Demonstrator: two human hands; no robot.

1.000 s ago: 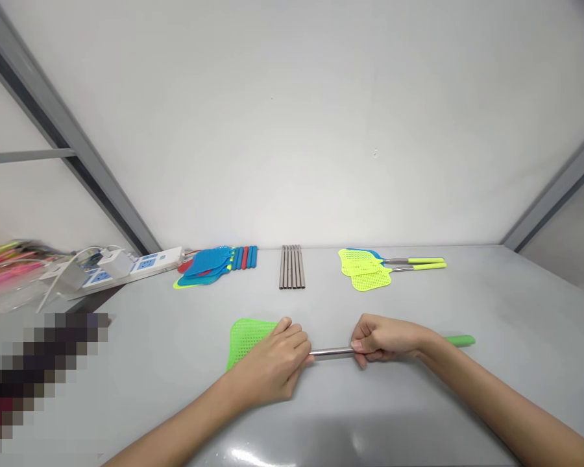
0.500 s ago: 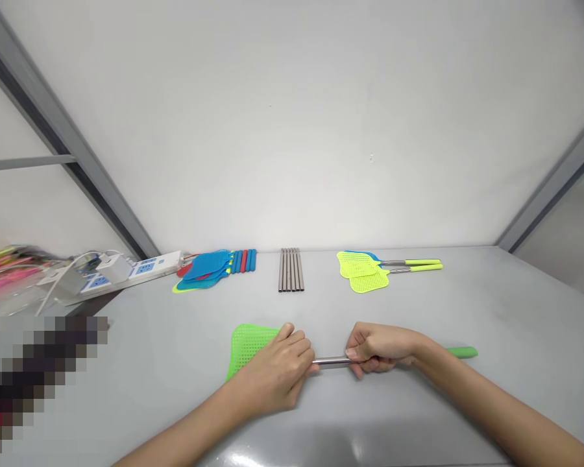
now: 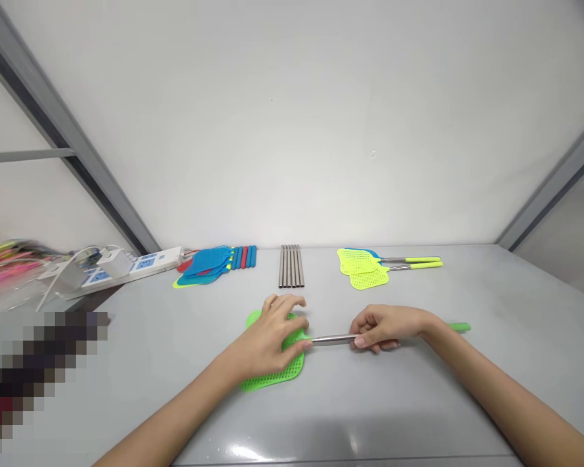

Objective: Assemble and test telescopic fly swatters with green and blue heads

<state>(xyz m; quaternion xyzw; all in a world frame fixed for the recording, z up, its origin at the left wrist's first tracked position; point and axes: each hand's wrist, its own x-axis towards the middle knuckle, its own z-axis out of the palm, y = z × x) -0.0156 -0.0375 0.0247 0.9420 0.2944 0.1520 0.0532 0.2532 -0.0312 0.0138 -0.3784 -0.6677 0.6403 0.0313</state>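
Stretching across the near part of the head view, the green swatter [image 3: 335,339] had its mesh head [image 3: 281,377] towards nine o'clock and its green handle [image 3: 461,327] towards three. The left hand [image 3: 271,336] arched over the mesh, fingers spread, thumb tip at the neck; whether its fingertips pressed could not be told. The right hand [image 3: 382,327] pinched the metal shaft [image 3: 325,340] between thumb and curled fingers. The swatter looked light: its head probably thin and bendy, its shaft stiff but perhaps slippery, so neck and handle seemed the surer holds. From the left hand, bare metal tubes [image 3: 291,267] lay near twelve o'clock; from the right, yellow swatters [image 3: 370,279] lay at twelve.
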